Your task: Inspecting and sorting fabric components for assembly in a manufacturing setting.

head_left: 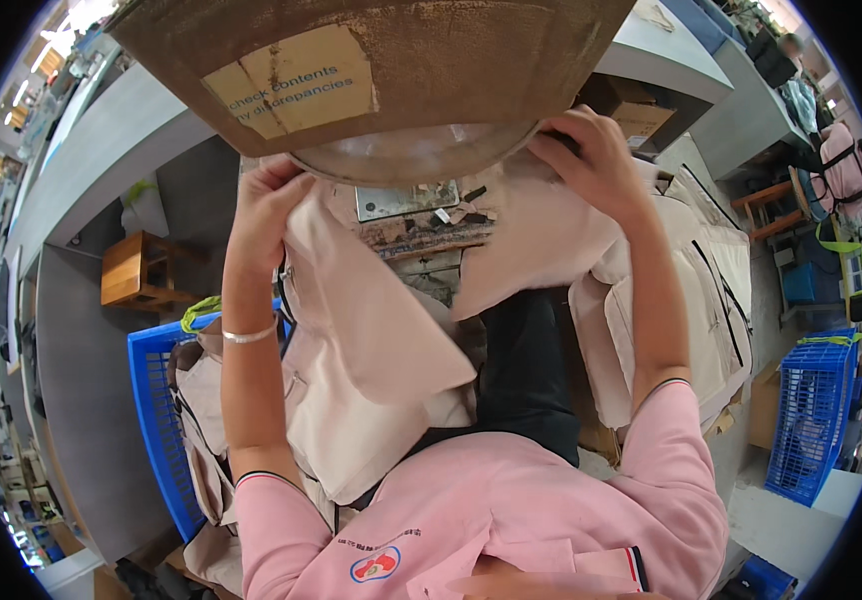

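Cream fabric (pixel 371 310) hangs in front of me in two flaps with a gap between them. My left hand (pixel 276 200) is closed on the upper edge of the left flap, thumb pressed against the fingers. On the other side, my right hand (pixel 591 160) is closed at the top of the right flap (pixel 531 235), with its fingertips partly behind a round, pale rim (pixel 421 160). Above that rim a brown panel (pixel 471 60) with a torn paper label blocks the view. A metal plate (pixel 406 200) shows between my hands, on a worn, dirty surface.
A blue basket (pixel 156 400) full of cream fabric pieces stands at my left, beside a wooden stool (pixel 141 275). More cream pieces with black trim (pixel 681 310) are stacked at my right. Farther right are another blue basket (pixel 811 420) and a wooden chair (pixel 776 205).
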`<move>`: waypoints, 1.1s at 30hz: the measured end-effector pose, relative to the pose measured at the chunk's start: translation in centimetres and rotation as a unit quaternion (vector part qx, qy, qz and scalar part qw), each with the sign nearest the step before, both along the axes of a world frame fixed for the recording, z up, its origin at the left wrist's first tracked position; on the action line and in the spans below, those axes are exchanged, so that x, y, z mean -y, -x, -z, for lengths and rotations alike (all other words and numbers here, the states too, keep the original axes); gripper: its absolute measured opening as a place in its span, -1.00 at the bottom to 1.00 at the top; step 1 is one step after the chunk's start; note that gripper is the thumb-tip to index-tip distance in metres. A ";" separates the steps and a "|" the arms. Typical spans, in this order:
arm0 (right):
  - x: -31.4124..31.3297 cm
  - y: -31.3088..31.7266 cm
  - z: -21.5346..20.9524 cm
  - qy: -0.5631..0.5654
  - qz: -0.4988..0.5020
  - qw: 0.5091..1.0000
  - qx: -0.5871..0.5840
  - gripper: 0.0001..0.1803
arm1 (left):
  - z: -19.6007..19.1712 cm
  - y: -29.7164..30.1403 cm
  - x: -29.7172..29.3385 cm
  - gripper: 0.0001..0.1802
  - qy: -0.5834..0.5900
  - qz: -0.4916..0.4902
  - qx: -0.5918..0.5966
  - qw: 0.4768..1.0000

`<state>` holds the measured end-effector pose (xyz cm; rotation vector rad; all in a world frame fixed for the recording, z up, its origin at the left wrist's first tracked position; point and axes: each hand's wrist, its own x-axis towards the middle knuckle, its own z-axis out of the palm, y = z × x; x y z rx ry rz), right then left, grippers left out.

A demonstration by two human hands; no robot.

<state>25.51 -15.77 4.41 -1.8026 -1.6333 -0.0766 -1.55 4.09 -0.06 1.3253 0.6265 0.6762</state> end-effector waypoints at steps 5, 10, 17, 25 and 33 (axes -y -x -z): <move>10.0 -1.8 -1.2 0.069 0.089 0.992 0.051 -0.83 | 0.5 0.6 5.8 -0.78 -0.082 0.165 -0.126 0.975; 16.1 -11.8 -3.9 0.100 0.248 0.954 0.139 -0.74 | -0.3 -2.8 9.9 -0.70 -0.187 0.160 -0.190 0.950; 19.9 -14.5 1.6 -0.048 0.260 0.834 0.483 -0.80 | 0.3 -7.9 10.4 -0.67 -0.292 0.229 -0.167 0.914; 10.2 14.8 9.8 0.030 -0.200 0.968 0.149 -0.66 | -1.7 -11.2 14.4 -0.67 -0.359 0.254 -0.122 0.890; 5.7 12.8 8.7 0.022 -0.046 0.983 0.177 -0.92 | 1.7 0.7 15.9 -0.56 -0.351 -0.035 -0.060 0.934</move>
